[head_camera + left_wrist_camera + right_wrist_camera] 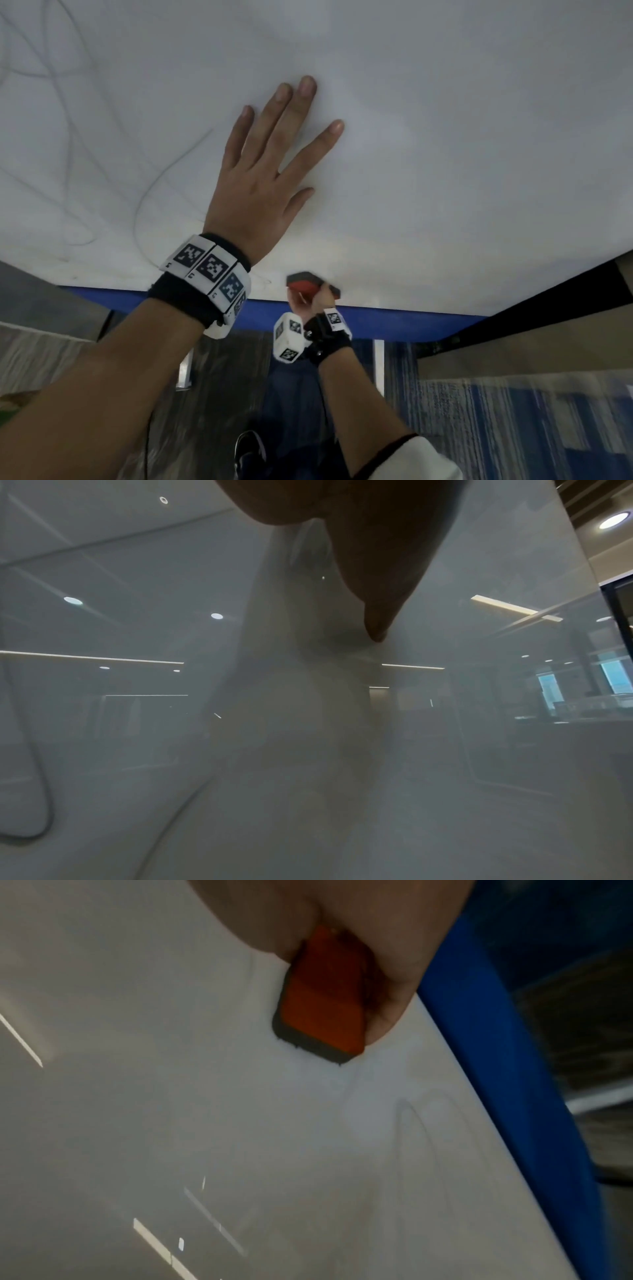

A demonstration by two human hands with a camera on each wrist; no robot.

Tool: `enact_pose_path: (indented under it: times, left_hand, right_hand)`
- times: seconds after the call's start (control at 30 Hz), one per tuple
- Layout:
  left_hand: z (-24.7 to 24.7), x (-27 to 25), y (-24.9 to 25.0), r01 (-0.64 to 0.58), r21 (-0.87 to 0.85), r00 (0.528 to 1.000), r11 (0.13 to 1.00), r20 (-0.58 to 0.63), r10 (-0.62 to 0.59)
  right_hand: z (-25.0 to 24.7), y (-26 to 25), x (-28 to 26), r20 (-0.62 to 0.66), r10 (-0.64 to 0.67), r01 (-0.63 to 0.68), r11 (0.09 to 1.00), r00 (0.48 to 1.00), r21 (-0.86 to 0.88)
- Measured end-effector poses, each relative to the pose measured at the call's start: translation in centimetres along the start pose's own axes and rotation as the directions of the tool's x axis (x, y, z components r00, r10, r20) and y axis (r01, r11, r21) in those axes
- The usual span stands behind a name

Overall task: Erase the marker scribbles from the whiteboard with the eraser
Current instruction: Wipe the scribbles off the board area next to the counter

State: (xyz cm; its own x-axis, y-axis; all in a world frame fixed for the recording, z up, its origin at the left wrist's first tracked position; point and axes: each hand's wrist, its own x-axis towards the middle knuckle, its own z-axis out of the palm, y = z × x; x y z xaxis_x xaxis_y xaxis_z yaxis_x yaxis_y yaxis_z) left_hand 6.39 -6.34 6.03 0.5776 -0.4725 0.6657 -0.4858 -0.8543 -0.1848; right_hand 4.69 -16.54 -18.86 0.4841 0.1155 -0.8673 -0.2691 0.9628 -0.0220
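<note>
The left hand (pixel 260 185) is lying flat on the glossy white whiteboard (pixel 445 137), its fingers (pixel 305 89) straight and spread apart. The right hand (pixel 317 303) is gripping the orange, dark-felted block eraser (pixel 303 286), fingers clamped round it, pressing it against the board's near blue edge (pixel 394 323). Thin grey marker scribbles (pixel 164 178) are showing on the left.

left hand (pixel 260 192) flat on whiteboard (pixel 445 137) | right hand (pixel 317 301) grips eraser (pixel 308 286) at lower edge | scribbles (pixel 68 154) left

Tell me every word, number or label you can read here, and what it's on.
No readable words anywhere.
Left wrist band: black-and-white square code patterns; tiny characters beneath them, too small to read.
Right wrist band: the same code patterns, no text.
Whiteboard: only looping marker scribbles, no letters.
Eraser: no visible label.
</note>
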Motion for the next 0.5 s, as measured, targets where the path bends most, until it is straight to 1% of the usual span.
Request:
enact_pose_path:
  times: [0.07,0.1,0.13,0.17,0.2,0.23,0.27,0.3,0.33,0.37,0.43,0.5]
  left_hand:
    - [-0.5,0.2,-0.4,-0.031,-0.006,0.999,1.0,0.014,0.031]
    - [-0.8,0.2,-0.7,-0.046,-0.004,0.998,0.999,0.031,0.047]
    - [-1.1,0.2,-1.1,-0.066,-0.001,0.997,0.998,0.033,0.066]
    - [-1.4,0.2,-1.4,-0.094,0.006,0.995,0.996,0.037,0.094]
    - [-1.6,0.2,-1.8,-0.112,0.016,0.993,0.994,0.036,0.112]
    - [-1.8,0.2,-2.1,-0.128,0.017,0.991,0.992,0.037,0.127]
    - [-1.8,0.2,-2.4,-0.137,0.014,0.99,0.99,0.031,0.137]
    - [-1.8,0.2,-2.5,-0.143,0.009,0.989,0.99,0.025,0.143]
    - [-1.7,0.1,-2.5,-0.144,0.003,0.989,0.99,0.017,0.144]
    - [-1.6,0.0,-2.4,-0.139,-0.004,0.99,0.99,0.012,0.139]
    - [-1.3,0.0,-2.4,-0.139,-0.012,0.99,0.99,0.009,0.139]
    - [-1.1,0.0,-2.5,-0.147,-0.025,0.989,0.989,0.005,0.147]
  right_hand:
    - [0.6,2.1,-0.2,0.066,0.04,-0.034,0.996,0.997,-0.083]
    - [0.0,2.1,0.2,0.079,0.013,-0.004,0.993,0.997,-0.114]
    - [-0.8,1.2,0.3,0.076,-0.049,0.06,0.988,0.996,-0.146]
    - [-2.0,-0.4,1.0,0.071,-0.143,0.154,0.969,0.987,-0.194]
    - [-2.9,-1.9,1.6,0.047,-0.204,0.209,0.954,0.978,-0.214]
    - [-3.4,-3.4,1.9,-0.002,-0.247,0.242,0.95,0.969,-0.198]
    - [-3.3,-4.6,1.4,-0.095,-0.275,0.261,0.956,0.957,-0.134]
    - [-2.8,-5.4,0.8,-0.153,-0.296,0.283,0.954,0.943,-0.1]
    - [-1.9,-5.6,-0.4,-0.166,-0.329,0.318,0.944,0.93,-0.093]
    - [-0.7,-5.1,-2.1,-0.151,-0.373,0.362,0.927,0.915,-0.096]
    - [2.0,-2.3,-5.0,-0.139,-0.436,0.43,0.9,0.889,-0.07]
    - [3.5,1.2,-5.2,-0.121,-0.433,0.432,0.901,0.893,-0.035]
